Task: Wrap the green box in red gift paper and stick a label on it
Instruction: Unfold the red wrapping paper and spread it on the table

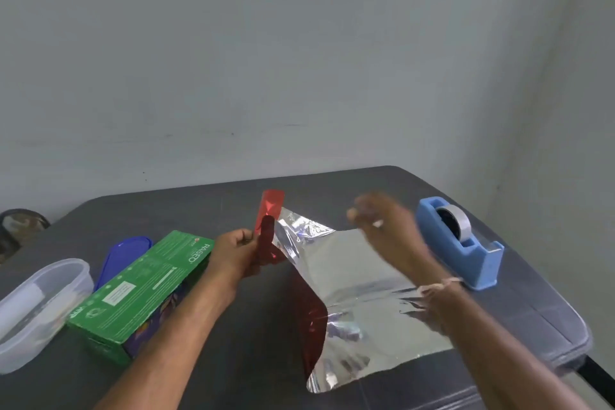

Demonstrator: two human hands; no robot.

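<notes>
Red paper (359, 280) (silver-backed), green box (143, 280)

Green box (143, 283): long carton lying flat on the desk (233, 359), left of centre, set diagonally with its near end at lower left and far end by the left hand (233, 253). The green top face has white print and a small white panel; the side face is purple.

Red gift paper (359, 276): foil sheet, red on one side and silver on the other, spread silver side up at centre-right. It lies just right of the box, not touching it. Its left edge is lifted and curled over, showing red. The left hand's fingers (244, 236) pinch the raised far-left corner.
</notes>
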